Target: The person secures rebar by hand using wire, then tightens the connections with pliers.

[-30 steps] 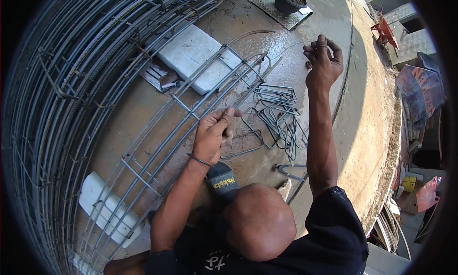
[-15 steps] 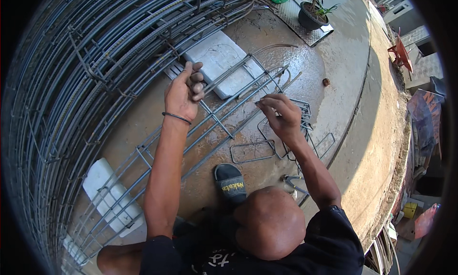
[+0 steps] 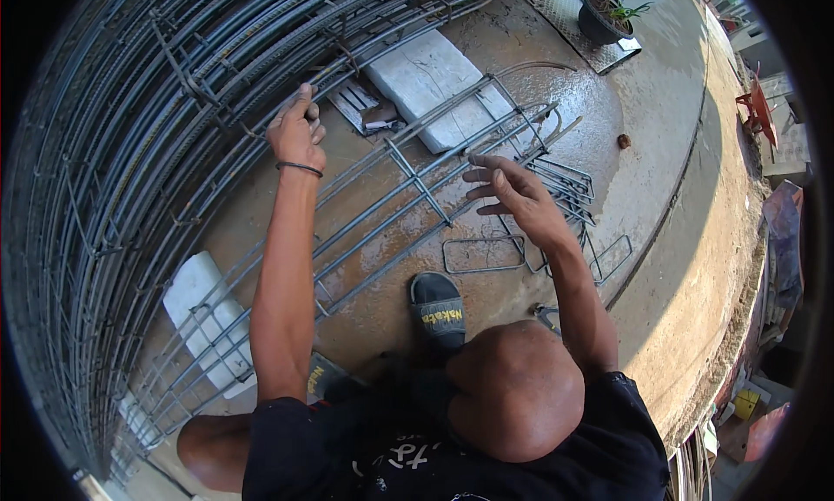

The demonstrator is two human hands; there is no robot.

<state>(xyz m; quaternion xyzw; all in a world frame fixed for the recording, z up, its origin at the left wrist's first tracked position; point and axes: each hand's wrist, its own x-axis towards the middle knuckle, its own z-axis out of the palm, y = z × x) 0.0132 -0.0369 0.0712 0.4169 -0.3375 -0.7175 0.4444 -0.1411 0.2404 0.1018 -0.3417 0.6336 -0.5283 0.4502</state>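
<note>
A long cage of steel rebar (image 3: 415, 181) runs from lower left to upper right, lying over white blocks. My left hand (image 3: 297, 135), with a dark band at its wrist, is raised left of the cage, near the large stack of rebar cages (image 3: 204, 84). Its fingers are curled in; whether anything thin is between them is hidden. Over the cage's right part, my right hand (image 3: 514, 193) has its fingers spread and holds nothing. Beside it lie a heap of bent wire stirrups (image 3: 565, 188) and a single rectangular stirrup (image 3: 485, 268).
White blocks (image 3: 426, 71) (image 3: 195, 284) sit under the cage. A slotted pale piece (image 3: 352, 103) lies by the stack. Pliers (image 3: 545, 315) rest on the wet floor near my right forearm. A potted plant (image 3: 601, 23) stands at the far right, and my sandal (image 3: 437, 306) is below the cage.
My left hand has moved left, away from the cage and toward the stack. My right hand has gone from a pinch to spread fingers. The whole view has shifted slightly.
</note>
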